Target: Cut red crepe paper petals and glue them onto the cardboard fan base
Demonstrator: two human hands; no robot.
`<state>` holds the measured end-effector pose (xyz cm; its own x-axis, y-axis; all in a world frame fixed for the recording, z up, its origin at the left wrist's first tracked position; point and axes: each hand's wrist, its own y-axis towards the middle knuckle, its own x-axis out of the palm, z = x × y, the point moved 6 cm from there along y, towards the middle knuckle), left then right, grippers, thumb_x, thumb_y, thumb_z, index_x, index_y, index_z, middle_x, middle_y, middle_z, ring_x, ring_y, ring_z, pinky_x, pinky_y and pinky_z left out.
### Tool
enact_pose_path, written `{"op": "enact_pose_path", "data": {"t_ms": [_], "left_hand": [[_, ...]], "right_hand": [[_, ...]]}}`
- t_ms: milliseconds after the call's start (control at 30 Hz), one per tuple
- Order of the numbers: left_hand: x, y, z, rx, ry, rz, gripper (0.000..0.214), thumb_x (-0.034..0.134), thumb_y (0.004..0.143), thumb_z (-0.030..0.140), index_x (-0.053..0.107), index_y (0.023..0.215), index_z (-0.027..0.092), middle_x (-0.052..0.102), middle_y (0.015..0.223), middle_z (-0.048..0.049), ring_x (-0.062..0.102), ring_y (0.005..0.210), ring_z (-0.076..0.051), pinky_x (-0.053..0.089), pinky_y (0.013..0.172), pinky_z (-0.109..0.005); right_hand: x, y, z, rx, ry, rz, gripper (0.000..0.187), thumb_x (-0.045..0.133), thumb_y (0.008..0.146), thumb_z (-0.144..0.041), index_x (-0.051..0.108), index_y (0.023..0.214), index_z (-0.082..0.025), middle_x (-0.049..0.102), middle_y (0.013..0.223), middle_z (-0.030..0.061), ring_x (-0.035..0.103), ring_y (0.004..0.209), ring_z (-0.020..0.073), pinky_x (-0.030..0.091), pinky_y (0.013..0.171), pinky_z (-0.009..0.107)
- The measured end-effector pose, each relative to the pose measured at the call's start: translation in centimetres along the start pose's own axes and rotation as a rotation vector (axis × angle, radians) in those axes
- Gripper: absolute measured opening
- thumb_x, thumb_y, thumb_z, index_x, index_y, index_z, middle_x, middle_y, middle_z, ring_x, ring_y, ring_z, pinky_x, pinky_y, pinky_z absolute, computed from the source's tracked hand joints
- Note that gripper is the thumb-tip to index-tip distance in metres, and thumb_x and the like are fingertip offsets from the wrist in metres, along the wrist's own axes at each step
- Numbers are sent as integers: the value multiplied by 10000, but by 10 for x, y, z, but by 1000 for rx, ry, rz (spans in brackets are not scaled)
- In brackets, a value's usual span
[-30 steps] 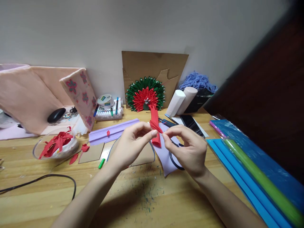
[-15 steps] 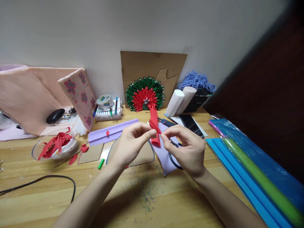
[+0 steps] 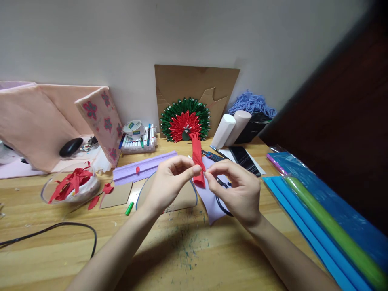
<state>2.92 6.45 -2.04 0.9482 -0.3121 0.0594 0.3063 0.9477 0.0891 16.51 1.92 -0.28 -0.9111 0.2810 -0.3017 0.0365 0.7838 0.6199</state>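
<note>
My left hand (image 3: 172, 180) and my right hand (image 3: 238, 188) are raised above the middle of the table, fingertips pinched close together. Between them is a small piece of red crepe paper (image 3: 202, 163), hard to tell apart from the long red crepe paper strip (image 3: 197, 147) lying behind it. Under my left hand is a cardboard piece (image 3: 182, 202) with a blue curved edge. Scissors (image 3: 222, 208) with dark handles lie on purple paper (image 3: 212, 216), partly hidden by my right hand.
A clear bowl (image 3: 45, 196) of red scraps stands left, near a green marker cap (image 3: 129, 209) and a black cable (image 3: 69, 224). Behind are boxed markers (image 3: 139, 145) and a green-and-red peacock craft (image 3: 184, 121) against cardboard (image 3: 194, 81). Wrapped coloured paper rolls (image 3: 318, 206) lie right.
The red paper piece between my fingers has turned and shows a narrower outline than before. Both hands stay in nearly the same place.
</note>
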Motion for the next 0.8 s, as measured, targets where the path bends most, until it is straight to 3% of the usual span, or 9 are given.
{"op": "enact_pose_path", "data": {"t_ms": [800], "left_hand": [[0,1,-3,-2,-93,-46,198,745,684,298,614,710,151,600,672,20,545,630,-88,432,592,-191]], "right_hand": [[1,1,-2,-45,25,-52,111,632,755,-69,622,785,-175,616,714,0,583,647,121,488,615,267]]}}
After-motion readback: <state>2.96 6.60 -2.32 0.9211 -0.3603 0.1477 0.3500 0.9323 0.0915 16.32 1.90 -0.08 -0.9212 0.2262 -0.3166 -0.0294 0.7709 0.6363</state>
